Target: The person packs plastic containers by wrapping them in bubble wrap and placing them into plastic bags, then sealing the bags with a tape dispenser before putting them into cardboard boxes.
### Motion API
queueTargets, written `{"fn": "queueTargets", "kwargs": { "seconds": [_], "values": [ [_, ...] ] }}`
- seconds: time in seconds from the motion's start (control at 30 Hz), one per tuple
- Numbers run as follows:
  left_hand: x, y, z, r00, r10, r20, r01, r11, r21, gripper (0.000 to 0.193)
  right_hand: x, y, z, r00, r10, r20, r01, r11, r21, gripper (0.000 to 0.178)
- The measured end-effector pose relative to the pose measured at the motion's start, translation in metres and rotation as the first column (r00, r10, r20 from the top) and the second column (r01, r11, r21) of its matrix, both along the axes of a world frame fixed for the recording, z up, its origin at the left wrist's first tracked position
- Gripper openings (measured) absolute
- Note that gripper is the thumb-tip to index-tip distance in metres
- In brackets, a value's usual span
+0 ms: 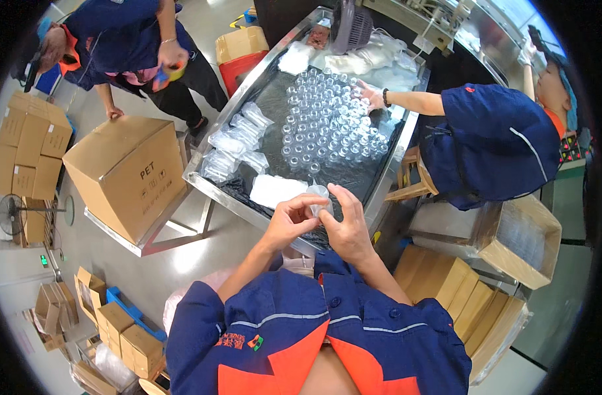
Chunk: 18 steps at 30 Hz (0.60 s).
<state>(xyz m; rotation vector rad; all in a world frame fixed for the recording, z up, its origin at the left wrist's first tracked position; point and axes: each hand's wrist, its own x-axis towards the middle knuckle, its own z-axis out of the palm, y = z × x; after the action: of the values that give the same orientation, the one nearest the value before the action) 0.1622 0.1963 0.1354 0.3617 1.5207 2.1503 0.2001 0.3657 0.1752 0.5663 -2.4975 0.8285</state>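
Between my two hands is a clear, rounded plastic piece (319,197), held above the near edge of the table; its exact kind is partly hidden by my fingers. My left hand (289,220) pinches it from the left side. From the right, my right hand (348,227) grips it with the thumb, the index finger raised beside it. Just beyond stand several clear plastic bottles (324,122) in close rows on black sheeting. A folded white cloth (274,191) lies left of my hands, and clear plastic bags (238,141) are heaped farther left.
A metal-rimmed table (212,191) spans the middle. At its right, a co-worker's hand (372,97) reaches among the bottles. Another person's hand (172,54) holds something colourful at far left. A large carton (130,178) rests on a stand. A grey fan (351,27) tops the table.
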Motion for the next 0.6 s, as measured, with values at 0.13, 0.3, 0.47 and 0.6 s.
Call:
{"fn": "queueTargets", "kwargs": {
  "seconds": [0.13,0.3,0.47,0.6],
  "values": [
    [-0.004,0.002,0.015,0.993,0.066,-0.099,-0.073,0.995,-0.065,0.063,0.008,0.001,-0.031,0.980,0.012,0.199,0.022,0.986,-0.164,0.022],
    [-0.013,-0.002,0.008,0.719,-0.329,-0.612,-0.063,0.846,-0.529,0.066,0.011,-0.004,-0.039,0.962,0.032,0.272,0.059,0.945,-0.321,0.029],
    [-0.049,-0.023,-0.032,0.827,-0.042,-0.560,-0.336,0.761,-0.555,0.051,0.008,-0.003,-0.039,0.924,-0.002,0.383,0.159,0.911,-0.380,0.030],
    [-0.126,-0.126,-0.121,0.648,0.239,-0.723,-0.762,0.210,-0.613,0.030,0.012,0.005,-0.051,0.882,-0.028,0.471,0.149,0.963,-0.223,0.029]
  ]
}}
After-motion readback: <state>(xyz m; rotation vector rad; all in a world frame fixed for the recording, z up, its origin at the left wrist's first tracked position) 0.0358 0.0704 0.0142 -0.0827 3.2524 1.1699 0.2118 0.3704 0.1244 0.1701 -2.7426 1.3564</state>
